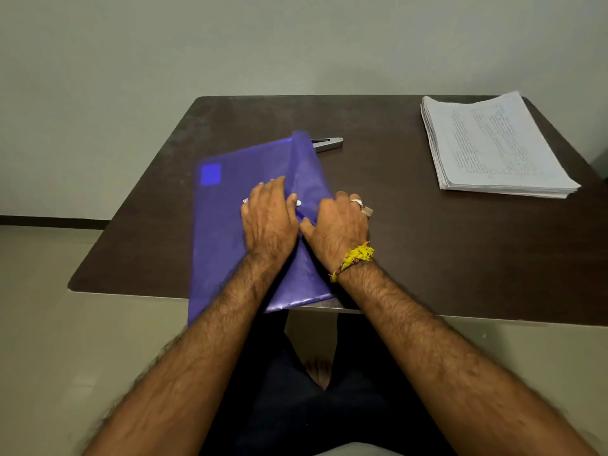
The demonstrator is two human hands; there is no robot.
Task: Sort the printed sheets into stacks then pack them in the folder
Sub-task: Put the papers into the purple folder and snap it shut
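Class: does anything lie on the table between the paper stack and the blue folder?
Nothing visible does. Bare tabletop separates the stack of printed sheets from the blue folder. Both hands, left hand and right hand, rest on the folder's flap.

Both forearms extended forward; left hand [269, 222] flat, palm down; right hand [337, 230] palm down, fingers curled.

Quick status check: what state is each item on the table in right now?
folder: flat on table, near edge overhanging, flap partly raised
printed sheets: one stack, far right corner, not packed
metal clip: lying behind folder, untouched
left hand: pressing on folder
right hand: on the flap by the snap button
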